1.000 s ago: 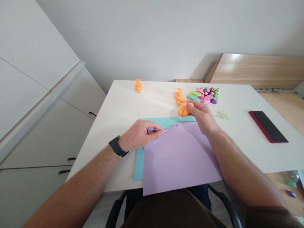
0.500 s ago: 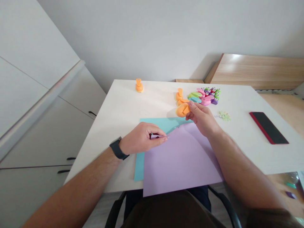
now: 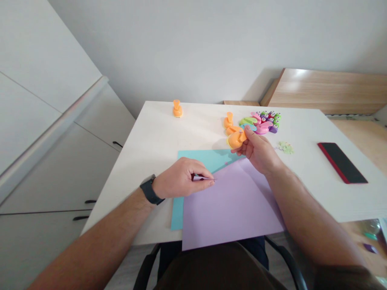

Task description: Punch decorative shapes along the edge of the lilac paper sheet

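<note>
The far edge of a purple sheet of paper [image 3: 229, 213] is pinched between the thumb and fingers of my left hand [image 3: 187, 177]. Beneath the purple sheet lies a turquoise sheet [image 3: 193, 159], showing at its far and left sides. My right hand [image 3: 256, 149] grips an orange craft punch [image 3: 236, 140] just beyond the paper's far edge, raised a little and tilted. Close behind it are two more orange punches [image 3: 229, 121]. A tiny pink bit of paper [image 3: 226, 163] shows by the purple edge.
Green, blue and pink punches [image 3: 264, 127] stand beside several small punches with eyes [image 3: 270, 117]. Another orange punch [image 3: 177, 108] is at the back left. Pale green paper bits [image 3: 286, 147] and a black-and-red case [image 3: 341, 162] lie on the white table [image 3: 145, 145].
My right hand has shifted slightly right with the orange punch and turned it. My left hand has lowered the paper's edge slightly toward me.
</note>
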Demonstrator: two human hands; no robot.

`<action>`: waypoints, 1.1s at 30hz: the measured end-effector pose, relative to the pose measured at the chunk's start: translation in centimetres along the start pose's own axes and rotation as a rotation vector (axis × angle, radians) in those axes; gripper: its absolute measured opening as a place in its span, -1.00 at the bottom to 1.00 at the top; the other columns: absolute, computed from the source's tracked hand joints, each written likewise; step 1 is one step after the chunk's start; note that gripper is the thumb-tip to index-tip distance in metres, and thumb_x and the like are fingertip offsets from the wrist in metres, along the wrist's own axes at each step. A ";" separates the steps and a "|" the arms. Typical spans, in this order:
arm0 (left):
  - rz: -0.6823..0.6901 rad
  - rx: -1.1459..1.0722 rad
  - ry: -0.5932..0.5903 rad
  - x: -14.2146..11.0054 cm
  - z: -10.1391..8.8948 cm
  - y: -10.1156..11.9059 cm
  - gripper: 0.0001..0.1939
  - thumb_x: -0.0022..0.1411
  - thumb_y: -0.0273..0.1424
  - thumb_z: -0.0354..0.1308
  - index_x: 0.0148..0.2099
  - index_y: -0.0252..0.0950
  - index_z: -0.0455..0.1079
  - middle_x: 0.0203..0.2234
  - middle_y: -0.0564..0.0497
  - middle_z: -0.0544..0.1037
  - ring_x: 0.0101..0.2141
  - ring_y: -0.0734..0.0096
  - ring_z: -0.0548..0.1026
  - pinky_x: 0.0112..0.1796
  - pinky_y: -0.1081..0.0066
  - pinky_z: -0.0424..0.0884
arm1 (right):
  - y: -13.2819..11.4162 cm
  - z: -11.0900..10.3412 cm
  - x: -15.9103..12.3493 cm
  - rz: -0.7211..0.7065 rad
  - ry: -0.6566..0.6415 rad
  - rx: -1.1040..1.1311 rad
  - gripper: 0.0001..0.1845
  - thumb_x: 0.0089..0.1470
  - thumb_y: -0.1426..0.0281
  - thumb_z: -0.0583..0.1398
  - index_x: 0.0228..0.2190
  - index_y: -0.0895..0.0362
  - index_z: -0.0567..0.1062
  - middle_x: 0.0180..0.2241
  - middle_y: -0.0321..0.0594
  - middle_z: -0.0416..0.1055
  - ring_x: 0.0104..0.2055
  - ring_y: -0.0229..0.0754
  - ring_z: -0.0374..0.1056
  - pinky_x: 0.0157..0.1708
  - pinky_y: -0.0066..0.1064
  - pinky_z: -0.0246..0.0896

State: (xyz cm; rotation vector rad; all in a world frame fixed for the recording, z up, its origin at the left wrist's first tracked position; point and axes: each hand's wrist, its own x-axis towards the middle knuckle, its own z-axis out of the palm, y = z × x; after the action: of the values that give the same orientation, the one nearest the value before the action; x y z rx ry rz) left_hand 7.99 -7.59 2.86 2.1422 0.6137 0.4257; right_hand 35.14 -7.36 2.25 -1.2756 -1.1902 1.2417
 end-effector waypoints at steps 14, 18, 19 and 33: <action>0.081 0.059 -0.018 0.0 0.7 -0.4 -0.79 0.36 -0.32 0.19 -0.17 -0.25 0.64 -0.38 0.00 0.64 -0.39 0.48 0.52 -0.31 0.45 0.36 | 0.0 0.3 -0.3 -0.014 -0.035 -0.094 -0.45 0.18 -0.13 0.20 -0.18 0.12 0.54 -0.28 -0.13 0.57 -0.27 -0.15 0.49 -0.29 -0.34 0.37; 0.079 0.077 -0.010 0.0 0.8 -0.6 -0.81 0.35 -0.34 0.20 -0.18 -0.28 0.64 -0.41 0.02 0.62 -0.40 0.50 0.50 -0.32 0.47 0.34 | 0.5 0.4 -0.3 -0.049 -0.042 -0.280 -0.45 0.20 -0.11 0.18 -0.11 0.09 0.53 -0.20 -0.16 0.57 -0.20 -0.12 0.47 -0.25 -0.32 0.38; 0.081 0.078 -0.010 0.0 0.8 -0.6 -0.81 0.35 -0.34 0.20 -0.18 -0.28 0.64 -0.41 0.02 0.62 -0.41 0.51 0.50 -0.32 0.47 0.33 | 0.7 0.4 -0.3 -0.072 -0.034 -0.351 -0.46 0.22 -0.11 0.16 -0.12 0.09 0.53 -0.21 -0.17 0.57 -0.20 -0.13 0.46 -0.24 -0.32 0.37; 0.064 0.105 0.008 0.1 1.0 -0.8 -0.81 0.34 -0.33 0.22 -0.18 -0.28 0.65 -0.40 0.01 0.64 -0.40 0.49 0.53 -0.32 0.46 0.35 | 1.3 0.7 0.2 -0.078 -0.021 -0.740 -0.43 0.30 -0.09 0.05 -0.20 0.10 0.59 -0.32 -0.19 0.60 -0.36 -0.16 0.43 -0.37 -0.35 0.24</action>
State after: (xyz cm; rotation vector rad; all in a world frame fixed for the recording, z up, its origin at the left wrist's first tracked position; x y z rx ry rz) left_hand 8.32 -7.76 1.68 2.2655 0.5843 0.4454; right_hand 34.51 -7.23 0.89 -1.7132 -1.7849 0.7669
